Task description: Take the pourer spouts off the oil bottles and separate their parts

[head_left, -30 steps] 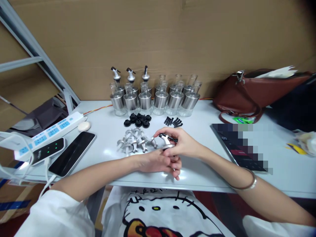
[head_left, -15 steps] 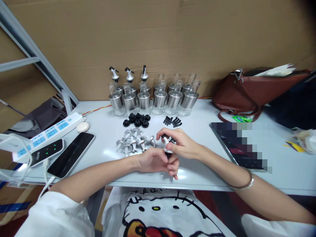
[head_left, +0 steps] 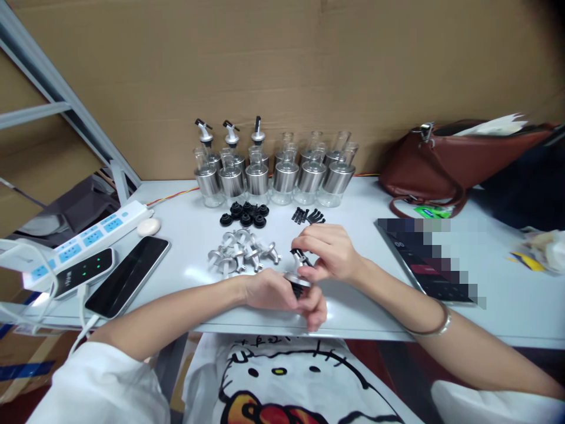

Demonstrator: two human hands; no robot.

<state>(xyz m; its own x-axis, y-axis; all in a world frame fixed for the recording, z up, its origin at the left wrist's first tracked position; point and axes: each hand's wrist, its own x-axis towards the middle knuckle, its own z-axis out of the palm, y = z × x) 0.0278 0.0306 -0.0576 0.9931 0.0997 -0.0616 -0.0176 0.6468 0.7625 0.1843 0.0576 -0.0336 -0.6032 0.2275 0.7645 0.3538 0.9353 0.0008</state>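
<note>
A bottle pourer (head_left: 297, 279) with a silver disc, black stopper and black flap is between my hands above the table's front part. My left hand (head_left: 278, 290) is closed round its black stopper from below. My right hand (head_left: 330, 252) curls over the top, thumb and fingers gripping at the spout and flap; the exact contact is partly hidden. Just left of the hands lies a pile of silver spout pieces (head_left: 238, 252). Behind it are several black ribbed stoppers (head_left: 246, 214). Small black flaps (head_left: 309, 216) lie beyond my right hand.
Two rows of glass bottles with steel sleeves (head_left: 258, 178) stand at the back; three rear ones carry pourers. A phone (head_left: 128, 277), a power strip (head_left: 92, 238) and a round white case (head_left: 149, 227) are left. A tablet (head_left: 419, 259) and brown bag (head_left: 468, 159) are right.
The pourer has tilted so that its silver disc and flap show more clearly. My right hand has shifted slightly right, with its fingers closer over the spout; the left fingers have moved a little.
</note>
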